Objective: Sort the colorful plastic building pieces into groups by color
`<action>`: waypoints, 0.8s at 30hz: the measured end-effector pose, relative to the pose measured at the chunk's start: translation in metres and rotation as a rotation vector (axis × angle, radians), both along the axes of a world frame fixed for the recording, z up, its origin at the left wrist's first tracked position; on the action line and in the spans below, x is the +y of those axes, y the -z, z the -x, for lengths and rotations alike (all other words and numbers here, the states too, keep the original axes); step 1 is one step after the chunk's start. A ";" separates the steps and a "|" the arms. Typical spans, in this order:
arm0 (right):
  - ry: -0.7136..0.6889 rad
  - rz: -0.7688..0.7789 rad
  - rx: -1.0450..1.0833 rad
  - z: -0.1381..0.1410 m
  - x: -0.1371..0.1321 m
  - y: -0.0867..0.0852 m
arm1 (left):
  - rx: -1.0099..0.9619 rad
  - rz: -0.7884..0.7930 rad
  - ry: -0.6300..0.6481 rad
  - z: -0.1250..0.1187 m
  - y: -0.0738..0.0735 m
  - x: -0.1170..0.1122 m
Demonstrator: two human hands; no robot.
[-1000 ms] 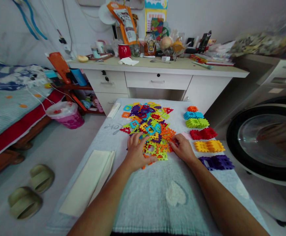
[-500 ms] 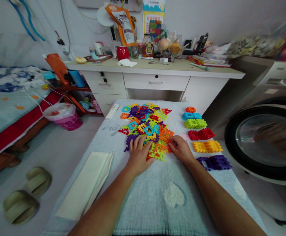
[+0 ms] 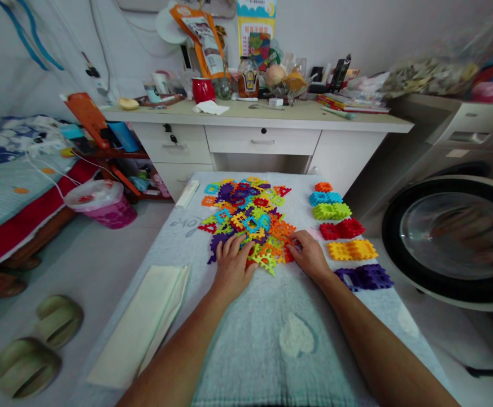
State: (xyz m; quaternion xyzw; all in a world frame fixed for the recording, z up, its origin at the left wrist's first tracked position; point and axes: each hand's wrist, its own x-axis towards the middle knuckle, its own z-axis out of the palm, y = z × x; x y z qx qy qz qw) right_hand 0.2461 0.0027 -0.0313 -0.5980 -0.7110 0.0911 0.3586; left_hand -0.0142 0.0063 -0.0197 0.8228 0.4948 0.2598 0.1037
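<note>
A heap of flat, notched plastic building pieces (image 3: 252, 217) in many colours lies on the cloth-covered table (image 3: 246, 339). My left hand (image 3: 232, 267) rests on the near left edge of the heap, fingers apart, by purple and green pieces. At the heap's right edge my right hand (image 3: 310, 255) has its fingers curled in beside orange pieces (image 3: 280, 230); what sits between the fingertips is hidden. Sorted rows stand to the right: orange (image 3: 323, 186), blue (image 3: 325, 198), green (image 3: 331, 211), red (image 3: 341, 228), yellow (image 3: 352, 249) and purple (image 3: 365, 277).
A folded pale cloth (image 3: 140, 325) lies at the table's left, and a small white box (image 3: 187, 194) at the far left corner. Behind stands a white desk (image 3: 263, 121) with household items. A washing machine (image 3: 445, 141) with its door open is on the right.
The view has shifted slightly, so everything sits a little further left. My left hand has drawn back a bit at the heap's near edge; the right hand stays by the orange pieces.
</note>
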 end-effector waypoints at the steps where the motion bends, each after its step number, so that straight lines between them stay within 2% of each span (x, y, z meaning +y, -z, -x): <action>1: 0.002 0.000 -0.001 0.000 0.000 -0.001 | -0.006 0.002 -0.004 0.001 0.001 0.001; 6: 0.010 -0.003 0.003 0.000 0.001 0.000 | -0.070 0.013 -0.032 0.006 0.003 0.010; 11: 0.061 0.002 0.007 0.000 0.003 0.003 | -0.163 -0.047 -0.084 0.011 0.003 0.016; 15: 0.101 0.025 -0.003 0.000 0.004 0.004 | -0.234 -0.071 -0.256 0.014 0.005 0.019; 19: 0.117 0.045 0.026 0.000 0.004 0.003 | -0.338 0.049 -0.453 0.015 0.006 0.024; 24: 0.125 0.109 0.014 -0.001 0.005 -0.001 | -0.288 0.254 -0.434 0.005 -0.002 0.029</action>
